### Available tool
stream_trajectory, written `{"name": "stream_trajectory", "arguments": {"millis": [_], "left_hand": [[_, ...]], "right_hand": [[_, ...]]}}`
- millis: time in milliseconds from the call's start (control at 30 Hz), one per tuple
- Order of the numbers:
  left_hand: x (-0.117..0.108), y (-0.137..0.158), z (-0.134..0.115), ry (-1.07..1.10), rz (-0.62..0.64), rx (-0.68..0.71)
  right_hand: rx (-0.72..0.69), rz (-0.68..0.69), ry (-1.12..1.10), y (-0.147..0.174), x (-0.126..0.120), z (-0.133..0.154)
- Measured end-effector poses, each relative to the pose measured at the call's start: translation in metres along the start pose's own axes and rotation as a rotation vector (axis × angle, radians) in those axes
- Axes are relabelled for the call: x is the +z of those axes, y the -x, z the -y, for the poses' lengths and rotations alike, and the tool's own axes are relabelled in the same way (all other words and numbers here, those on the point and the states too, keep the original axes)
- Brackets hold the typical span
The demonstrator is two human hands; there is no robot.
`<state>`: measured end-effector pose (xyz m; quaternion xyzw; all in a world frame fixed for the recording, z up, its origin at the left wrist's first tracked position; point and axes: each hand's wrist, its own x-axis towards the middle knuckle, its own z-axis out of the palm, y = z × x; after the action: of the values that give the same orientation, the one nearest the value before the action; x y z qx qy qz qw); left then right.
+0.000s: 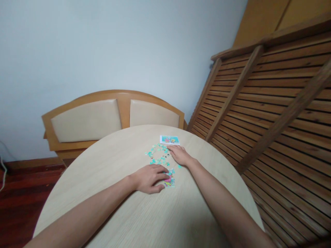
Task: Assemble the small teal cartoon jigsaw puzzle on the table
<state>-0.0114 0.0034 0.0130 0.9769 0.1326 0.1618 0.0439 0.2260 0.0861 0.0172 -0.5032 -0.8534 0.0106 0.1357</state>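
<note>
My left hand point(151, 178) lies on the table with its fingers spread, the fingertips resting over a small joined section of jigsaw puzzle point(170, 181) in pink, yellow and teal. Part of that section is hidden under the fingers. Farther out, my right hand point(179, 155) is stretched flat, its fingertips at the right edge of a ring of loose jigsaw pieces point(157, 161), mostly teal. I see nothing held in it. Just beyond those fingers is a picture card point(169, 140) with cartoon figures on a teal ground and a white border. One teal piece point(179, 166) lies below my right wrist.
The round, pale wood table point(124, 151) carries everything. Behind it stands a wooden headboard point(124, 103) with cream panels against a pale wall. A slatted wooden frame point(258, 103) leans along the right side. A white cable point(3, 174) hangs at the far left.
</note>
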Motion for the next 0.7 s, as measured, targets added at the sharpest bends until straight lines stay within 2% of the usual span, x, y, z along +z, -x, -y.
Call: {"name": "stream_trajectory", "arguments": {"millis": [267, 700], "left_hand": [[0.0, 0.0, 0.0, 0.007, 0.004, -0.007], [0.001, 0.001, 0.002, 0.002, -0.011, 0.01]], "right_hand": [[0.0, -0.018, 0.201, -0.013, -0.003, 0.003], [-0.067, -0.01, 0.32, 0.002, 0.0, -0.003]]}}
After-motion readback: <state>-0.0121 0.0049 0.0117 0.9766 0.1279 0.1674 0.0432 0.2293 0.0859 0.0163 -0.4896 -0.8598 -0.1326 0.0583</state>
